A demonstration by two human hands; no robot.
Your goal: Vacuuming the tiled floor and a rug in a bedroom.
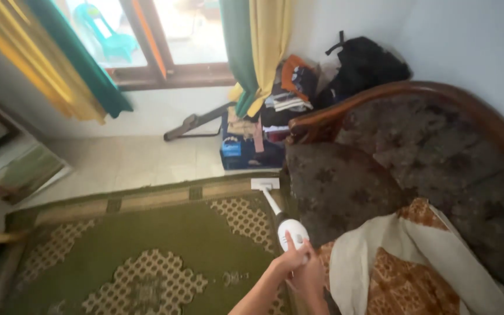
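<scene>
A white stick vacuum [284, 219] is held at its rounded body, near the bottom centre of the view. Its flat white head [265, 184] rests farther off, at the far right edge of the green patterned rug [147, 256], just beside the dark sofa [380, 169]. The wand runs diagonally from head to body.

The left hand [291, 256] is wrapped around the lower end of the body, thumb laid up along the white casing. The right hand [311, 274] is closed just below and against the left; which part it grips cannot be told.

Step in hand, as judged: the rug border beside the sofa is being swept, with the stroke at full reach. The next stroke is judged to call for a pull back along the rug edge, the head kept flat and kept clear of the sofa base.

A cream and orange cloth [392, 262] is draped on the near seat. A heap of clothes and bags [287, 105] is stacked at the far wall, below the window with green and yellow curtains [252, 52]. Pale floor tiles [135, 163] lie beyond the rug.
</scene>
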